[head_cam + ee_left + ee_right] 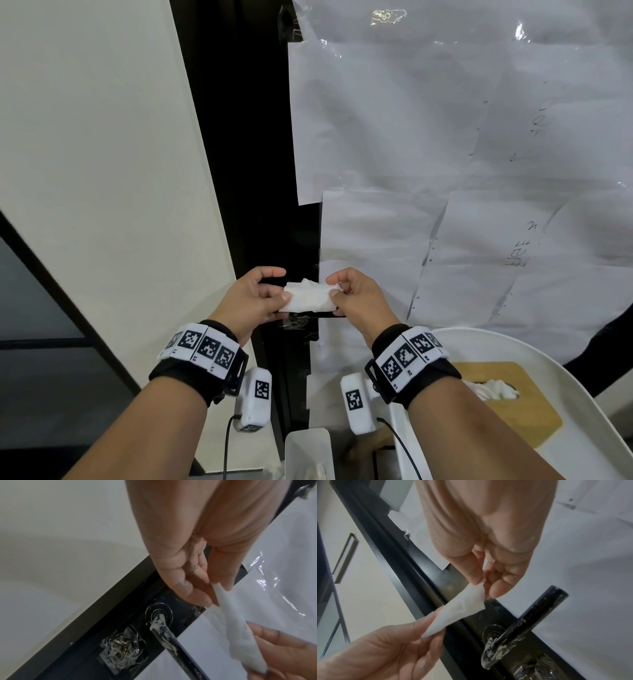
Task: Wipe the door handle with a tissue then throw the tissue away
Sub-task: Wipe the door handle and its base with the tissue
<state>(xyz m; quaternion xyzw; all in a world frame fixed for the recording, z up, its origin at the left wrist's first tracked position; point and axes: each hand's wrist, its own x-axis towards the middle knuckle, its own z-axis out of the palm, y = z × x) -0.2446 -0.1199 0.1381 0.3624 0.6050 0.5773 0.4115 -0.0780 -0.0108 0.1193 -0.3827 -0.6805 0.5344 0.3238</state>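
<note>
White tissue (308, 298) is being pinched at lower centre by left hand (255, 301) and right hand (356, 298), above the smeared door handle (537, 616), wiping and binning not yet done.

Black wristbands (202, 373) with checkered white marker blocks (407, 356)

Sheets (445, 137) of paper taped to the door carry faint handwriting showing through from the reverse: a few sideways marks at right, none legible as a word. Wristbands (202, 346) on both wrists bear square black-and-white coded tags with tiny digits below, too small to read. No brand, label or sign can be read elsewhere.
</note>
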